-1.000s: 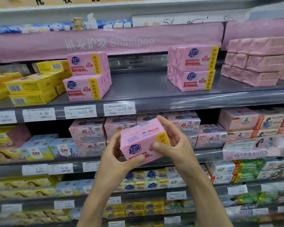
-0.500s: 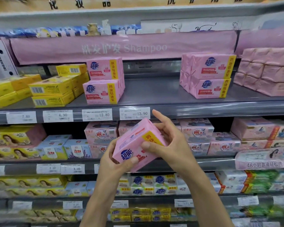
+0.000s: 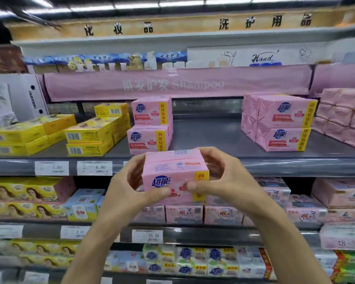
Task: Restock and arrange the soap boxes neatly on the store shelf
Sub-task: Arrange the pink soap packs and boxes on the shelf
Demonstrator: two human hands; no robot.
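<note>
The pink soap box (image 3: pixel 175 175) is in the air in front of the grey shelf (image 3: pixel 275 167), level with its front lip and held between both hands. Its printed front faces the camera and its top face, with a barcode at the far edge, tilts into view.

Directly behind and just above it on the shelf is a stack of two matching pink boxes (image 3: pixel 150 124), its lower front corner hidden by the held box. To the right, well apart across a bare stretch of shelf, is a second stack of the same boxes (image 3: pixel 279 121), with plain pink wrapped packs (image 3: pixel 344 117) beyond it. Yellow soap boxes (image 3: pixel 88 136) lie in low stacks to the left. Price tags (image 3: pixel 94 168) line the shelf lip, and a pink "Shampoo" banner (image 3: pixel 172 85) hangs above. More pink soap packs (image 3: pixel 184 214) fill the shelf below.

The left hand (image 3: pixel 129 191) grips the box's left end, thumb pressed across the lower front and fingers curled round the side. The right hand (image 3: pixel 228 181) mirrors it at the right end, thumb on the front and fingers wrapped over the far edge. Both forearms rise from the bottom of the view and converge on the box.
</note>
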